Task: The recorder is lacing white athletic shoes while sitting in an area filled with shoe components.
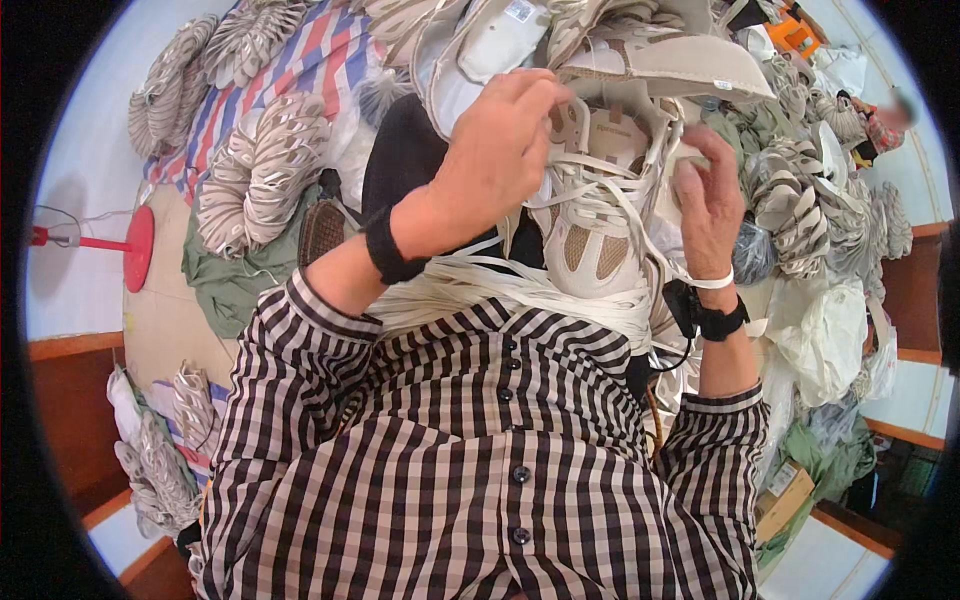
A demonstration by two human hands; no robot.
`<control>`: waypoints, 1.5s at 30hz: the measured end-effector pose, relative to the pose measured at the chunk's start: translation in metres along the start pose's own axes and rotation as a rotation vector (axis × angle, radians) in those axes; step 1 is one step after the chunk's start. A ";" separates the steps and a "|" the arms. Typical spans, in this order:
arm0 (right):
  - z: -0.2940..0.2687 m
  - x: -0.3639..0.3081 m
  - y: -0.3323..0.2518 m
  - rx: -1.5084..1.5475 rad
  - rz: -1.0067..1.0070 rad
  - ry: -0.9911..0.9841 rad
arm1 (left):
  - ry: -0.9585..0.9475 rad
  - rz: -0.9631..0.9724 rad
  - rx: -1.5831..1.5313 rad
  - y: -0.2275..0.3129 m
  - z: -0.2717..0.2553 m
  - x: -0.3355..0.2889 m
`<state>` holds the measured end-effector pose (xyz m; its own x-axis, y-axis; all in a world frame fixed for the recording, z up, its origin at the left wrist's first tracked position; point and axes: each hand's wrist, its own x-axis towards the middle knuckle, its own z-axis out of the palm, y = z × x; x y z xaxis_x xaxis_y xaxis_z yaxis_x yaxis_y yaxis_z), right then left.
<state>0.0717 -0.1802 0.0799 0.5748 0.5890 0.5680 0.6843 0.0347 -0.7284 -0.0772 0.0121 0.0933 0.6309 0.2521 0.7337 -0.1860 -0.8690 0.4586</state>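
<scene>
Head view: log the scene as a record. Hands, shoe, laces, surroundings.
sneaker: beige, brown mesh toe panels, toe toward wearer
lace: cream, crossed over sneaker front
left hand: fingertips by upper lacing edge; grip unclear
right hand: beside sneaker's right side, fingers curled, thumb apart
loose laces: cream strands, below toe
left surroundings: bundled shoe parts, striped sheet, red round base

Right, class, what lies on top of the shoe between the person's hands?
Pale laces cross over the shoe, with some loose lengths along it. They hide parts of the surface directly beneath them. The shoe's underside cannot be seen, because its upper covers it.
</scene>
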 end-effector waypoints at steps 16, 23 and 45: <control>-0.015 -0.030 -0.053 0.277 0.309 -0.373 | -0.235 -0.051 0.007 0.020 0.018 -0.038; -0.016 -0.008 -0.048 0.697 0.404 -0.132 | -0.375 -0.407 -0.339 0.019 0.006 -0.024; -0.163 0.014 -0.013 0.174 0.210 0.436 | -0.515 -0.492 -0.557 0.016 -0.001 -0.001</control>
<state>0.1444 -0.3042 0.1596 0.8506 0.2079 0.4829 0.4709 0.1073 -0.8757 -0.0812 -0.0012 0.1005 0.9697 0.2025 0.1365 -0.0592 -0.3477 0.9357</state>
